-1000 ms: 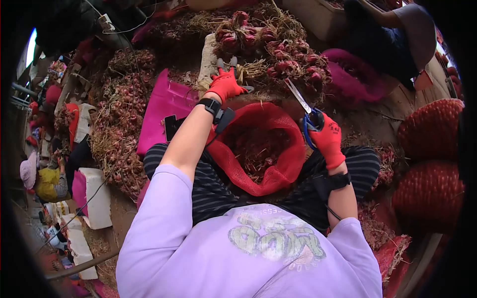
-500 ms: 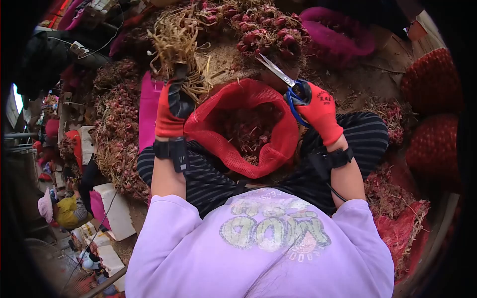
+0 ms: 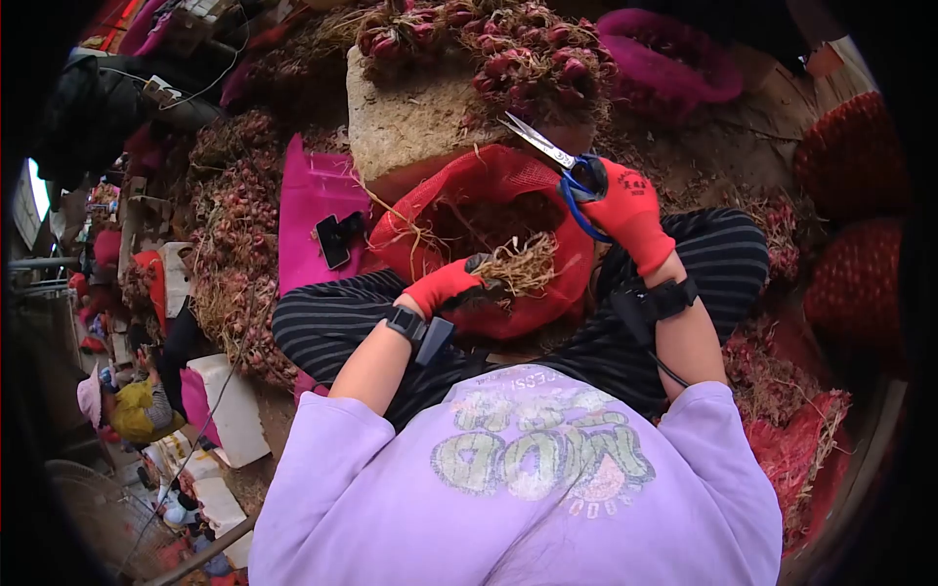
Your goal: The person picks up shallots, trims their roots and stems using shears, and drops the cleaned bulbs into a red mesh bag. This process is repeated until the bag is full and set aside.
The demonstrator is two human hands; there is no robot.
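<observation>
My left hand [image 3: 445,285], in a red glove with dark fingertips, is closed on a bunch of dry stalks [image 3: 526,266]. It holds them over the mouth of a red mesh bag [image 3: 430,210] between my legs. Whether bulbs hang beneath the stalks is hidden. My right hand [image 3: 628,210], also in a red glove, grips blue-handled scissors [image 3: 543,142] beside the bag's right rim. The blades point up and left, close together. Red shallots [image 3: 532,73] with dry stalks lie beyond the bag, on and around a dusty block [image 3: 405,122].
A phone [image 3: 335,242] lies on a pink plastic piece [image 3: 305,186] left of the bag. More shallots [image 3: 230,273] are heaped at left. Filled red mesh bags [image 3: 850,161] stand at right. A purple-pink mesh bag [image 3: 674,59] lies at back. Another person [image 3: 142,410] sits far left.
My left hand has moved down and right, from beside the block to over the bag, carrying the stalks. The block's top and the phone now show. My right hand has barely moved.
</observation>
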